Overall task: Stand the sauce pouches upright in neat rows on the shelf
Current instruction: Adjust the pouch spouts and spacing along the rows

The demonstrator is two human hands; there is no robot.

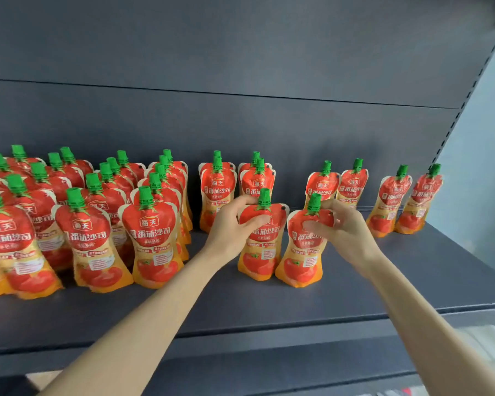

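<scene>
Sauce pouches (pixel 152 238): red-orange, tomato print, green caps, all upright on dark grey shelf (pixel 269 307). Dense rows at left, spaced pairs along far side to the right. Nearer, mid-shelf: left front pouch (pixel 262 252) and right front pouch (pixel 300 261) side by side, bases nearly touching, right one leaning slightly right.

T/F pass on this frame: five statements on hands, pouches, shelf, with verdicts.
1. The left hand grips a red-and-orange sauce pouch with a green cap. True.
2. The right hand holds nothing. False: it pinches the top of a second pouch beside the first.
3. Both held pouches sit cap up with bases on the dark grey metal shelf. True.
4. Most pouches crowd the shelf's right end. False: the packed block is at the left; the right end has one pair.
5. Some pouches lie flat at the front edge. False: every visible one stands.
</scene>
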